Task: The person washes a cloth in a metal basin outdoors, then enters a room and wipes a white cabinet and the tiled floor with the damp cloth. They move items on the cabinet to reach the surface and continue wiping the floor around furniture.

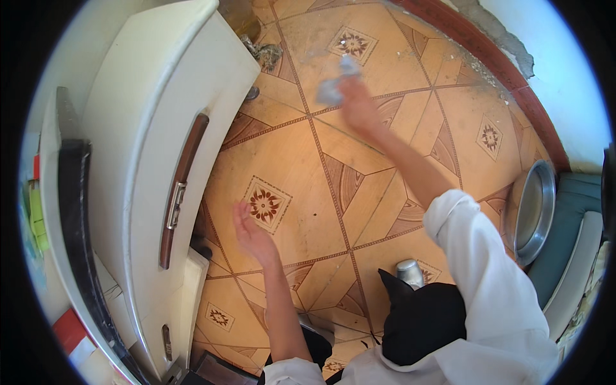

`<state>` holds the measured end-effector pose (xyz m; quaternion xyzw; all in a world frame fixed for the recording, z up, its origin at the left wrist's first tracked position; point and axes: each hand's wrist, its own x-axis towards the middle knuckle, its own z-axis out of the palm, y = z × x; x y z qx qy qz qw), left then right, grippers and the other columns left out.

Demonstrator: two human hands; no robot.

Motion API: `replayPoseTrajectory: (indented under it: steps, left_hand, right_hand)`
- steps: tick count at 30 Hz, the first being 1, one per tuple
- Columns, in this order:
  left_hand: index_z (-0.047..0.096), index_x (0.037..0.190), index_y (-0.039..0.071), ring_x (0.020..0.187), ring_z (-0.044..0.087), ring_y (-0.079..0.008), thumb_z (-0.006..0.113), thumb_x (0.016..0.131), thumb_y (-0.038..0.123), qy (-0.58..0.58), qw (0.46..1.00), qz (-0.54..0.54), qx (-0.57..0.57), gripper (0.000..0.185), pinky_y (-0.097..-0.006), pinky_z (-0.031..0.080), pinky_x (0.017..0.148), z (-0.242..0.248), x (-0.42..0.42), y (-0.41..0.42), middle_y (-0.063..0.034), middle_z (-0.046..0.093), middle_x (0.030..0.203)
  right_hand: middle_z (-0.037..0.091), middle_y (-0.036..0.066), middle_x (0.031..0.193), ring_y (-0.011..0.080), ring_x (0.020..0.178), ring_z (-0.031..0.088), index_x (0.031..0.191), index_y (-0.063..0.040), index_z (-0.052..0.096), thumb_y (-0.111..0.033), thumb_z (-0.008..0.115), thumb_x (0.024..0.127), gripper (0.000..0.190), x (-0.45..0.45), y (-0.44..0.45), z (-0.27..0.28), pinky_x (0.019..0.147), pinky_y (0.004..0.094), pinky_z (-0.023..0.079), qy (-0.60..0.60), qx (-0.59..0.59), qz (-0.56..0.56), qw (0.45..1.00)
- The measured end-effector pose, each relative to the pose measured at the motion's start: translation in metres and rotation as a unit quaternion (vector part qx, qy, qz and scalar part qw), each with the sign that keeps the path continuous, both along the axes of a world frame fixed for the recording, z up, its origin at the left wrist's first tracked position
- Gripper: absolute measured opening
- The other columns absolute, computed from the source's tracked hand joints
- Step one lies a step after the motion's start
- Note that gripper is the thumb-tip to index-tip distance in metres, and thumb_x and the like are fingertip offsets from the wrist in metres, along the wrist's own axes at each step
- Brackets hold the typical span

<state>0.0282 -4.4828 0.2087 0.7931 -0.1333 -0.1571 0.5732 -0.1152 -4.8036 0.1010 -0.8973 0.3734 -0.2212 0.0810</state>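
Over the patterned tile floor point(288, 159), my right hand point(358, 103) reaches forward with a pale grey-blue cloth point(329, 91) in its grip. Motion blurs both the hand and the cloth, so whether the cloth touches the tiles is unclear. My left hand point(252, 236) is bare and holds nothing. Its fingers are loosely extended above the tiles, near a brown flower motif point(263, 205) and to the right of the white refrigerator point(159, 144).
A metal basin point(534, 211) leans beside a teal cushion point(560, 231) at the right. Near my black-clothed knee point(423, 322) stands a metal cup point(410, 273). A crumpled dirty rag point(267, 55) lies by the refrigerator's far corner. A red baseboard point(491, 62) borders the peeling wall.
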Motion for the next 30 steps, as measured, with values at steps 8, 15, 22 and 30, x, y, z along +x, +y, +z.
replayPoseTrajectory:
  steps: [8, 15, 22, 30]
  left_hand:
    - [0.043, 0.129, -0.008, 0.113, 0.053, -0.0248, 0.036, 0.096, 0.012, -0.035, 0.997, 0.008, -0.071, 0.039, -0.0343, 0.037, 0.100, 0.034, 0.004, 0.017, -0.0184, 0.054, 0.123]
    - [0.042, 0.132, -0.003, 0.119, 0.049, -0.0255, 0.033, 0.095, 0.020, 0.006, 0.996, 0.084, -0.018, 0.044, -0.0352, 0.031, 0.104, 0.081, -0.004, 0.025, -0.0189, 0.051, 0.128]
    - [0.040, 0.133, -0.004, 0.118, 0.050, -0.0250, 0.036, 0.096, 0.024, 0.027, 0.997, 0.067, -0.017, 0.046, -0.0350, 0.031, 0.104, 0.064, -0.005, 0.025, -0.0185, 0.051, 0.129]
    - [0.039, 0.134, -0.003, 0.117, 0.051, -0.0254, 0.035, 0.097, 0.026, 0.072, 0.995, -0.018, -0.062, 0.048, -0.0383, 0.030, 0.103, 0.046, -0.030, -0.018, -0.0171, 0.051, 0.129]
  right_hand:
    - [0.060, 0.018, 0.103, 0.0361, 0.094, 0.058, 0.107, 0.004, 0.057, -0.005, 0.055, 0.075, 0.032, -0.015, 0.145, 0.053, 0.083, 0.0427, 0.048, -0.253, 0.026, 0.189, 0.948]
    - [0.044, 0.016, 0.134, 0.0299, 0.130, 0.034, 0.121, -0.006, 0.051, -0.020, 0.048, 0.087, 0.037, -0.043, 0.425, 0.035, 0.108, 0.0467, 0.023, 0.063, 0.039, 0.596, 0.800]
    - [0.034, 0.010, 0.144, 0.0264, 0.138, 0.024, 0.135, -0.007, 0.041, -0.017, 0.053, 0.083, 0.055, -0.010, 0.199, 0.019, 0.108, 0.0557, 0.020, 0.050, 0.075, 0.326, 0.941]
    - [0.047, 0.017, 0.133, 0.0324, 0.129, 0.037, 0.126, 0.001, 0.048, -0.009, 0.049, 0.088, 0.040, -0.111, 0.031, 0.038, 0.107, 0.0408, 0.032, -0.058, -0.010, 0.080, 0.995]
